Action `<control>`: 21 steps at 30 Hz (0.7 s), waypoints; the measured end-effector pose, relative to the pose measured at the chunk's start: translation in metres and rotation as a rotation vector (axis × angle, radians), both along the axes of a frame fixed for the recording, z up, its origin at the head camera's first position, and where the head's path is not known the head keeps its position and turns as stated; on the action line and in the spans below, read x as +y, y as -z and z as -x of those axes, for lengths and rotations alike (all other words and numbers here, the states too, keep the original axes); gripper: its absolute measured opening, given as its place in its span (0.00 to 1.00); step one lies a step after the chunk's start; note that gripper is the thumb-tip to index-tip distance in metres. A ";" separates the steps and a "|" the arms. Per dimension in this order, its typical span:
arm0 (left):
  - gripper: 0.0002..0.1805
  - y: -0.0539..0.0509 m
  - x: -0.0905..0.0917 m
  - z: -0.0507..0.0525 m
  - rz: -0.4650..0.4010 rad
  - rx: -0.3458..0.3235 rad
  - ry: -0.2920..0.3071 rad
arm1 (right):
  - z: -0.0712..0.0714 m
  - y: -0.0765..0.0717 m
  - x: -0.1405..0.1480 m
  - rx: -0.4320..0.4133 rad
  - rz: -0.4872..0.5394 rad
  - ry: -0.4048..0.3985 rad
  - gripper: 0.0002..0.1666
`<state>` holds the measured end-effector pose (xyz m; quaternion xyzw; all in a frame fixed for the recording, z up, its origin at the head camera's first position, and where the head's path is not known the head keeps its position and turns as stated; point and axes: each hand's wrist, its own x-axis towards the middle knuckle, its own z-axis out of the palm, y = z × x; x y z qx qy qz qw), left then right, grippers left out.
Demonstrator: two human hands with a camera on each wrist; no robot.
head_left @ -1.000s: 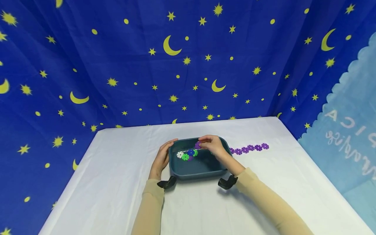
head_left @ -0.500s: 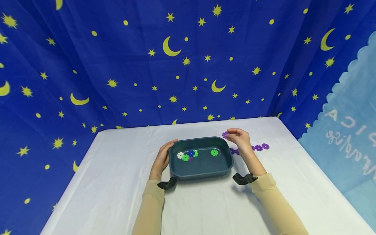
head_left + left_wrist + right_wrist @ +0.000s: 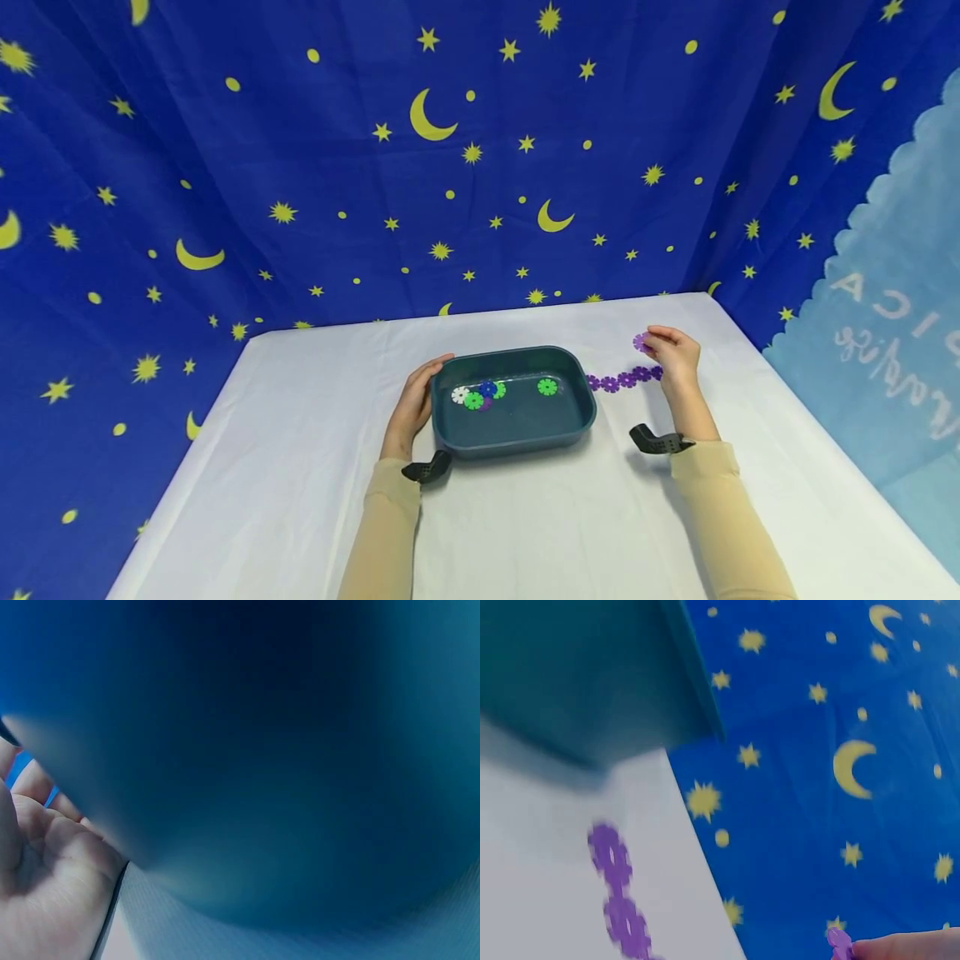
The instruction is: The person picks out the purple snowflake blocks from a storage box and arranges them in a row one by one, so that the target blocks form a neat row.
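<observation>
My right hand (image 3: pixel 677 358) pinches a purple snowflake-shaped building disc (image 3: pixel 641 342) by its edge, raised above the far right of the table. Below it on the cloth lies a row of purple discs (image 3: pixel 610 384), its right end hidden behind the hand. Along the left wall of a dark teal bin (image 3: pixel 517 448), my left hand (image 3: pixel 410 410) lies with its palm towards the plastic and its fingertips near the far corner. Inside the bin, a white disc (image 3: pixel 459 396), a blue disc (image 3: pixel 487 389), a purple one and two green ones cluster at left; another green disc (image 3: pixel 547 387) sits alone at right.
A white cloth covers the table (image 3: pixel 525 533). Behind it hangs a blue curtain (image 3: pixel 360 167) with yellow moons and stars. A pale blue scalloped panel (image 3: pixel 900 333) with white lettering stands on the right side.
Carrying the purple disc, my right hand has come out of the bin and moved right, past its rim to above the far end of the purple row. My left hand has stayed at the bin.
</observation>
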<state>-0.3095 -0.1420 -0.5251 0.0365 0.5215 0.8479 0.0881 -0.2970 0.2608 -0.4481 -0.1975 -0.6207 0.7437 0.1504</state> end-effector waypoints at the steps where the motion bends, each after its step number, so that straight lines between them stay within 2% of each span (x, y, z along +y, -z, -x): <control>1: 0.17 0.000 0.000 0.000 -0.003 -0.002 -0.004 | 0.001 0.001 0.004 -0.005 0.003 0.019 0.20; 7: 0.15 0.000 -0.002 -0.001 0.006 0.008 0.001 | 0.003 0.007 0.033 -0.048 0.121 0.157 0.22; 14: 0.14 0.002 -0.002 0.000 0.002 0.021 -0.003 | 0.004 0.023 0.065 -0.114 0.235 0.278 0.20; 17: 0.14 0.001 -0.001 -0.001 0.008 0.020 -0.003 | 0.004 0.031 0.075 -0.116 0.204 0.315 0.18; 21: 0.15 0.001 -0.001 0.000 0.009 0.017 -0.005 | 0.001 0.042 0.083 -0.142 0.074 0.322 0.14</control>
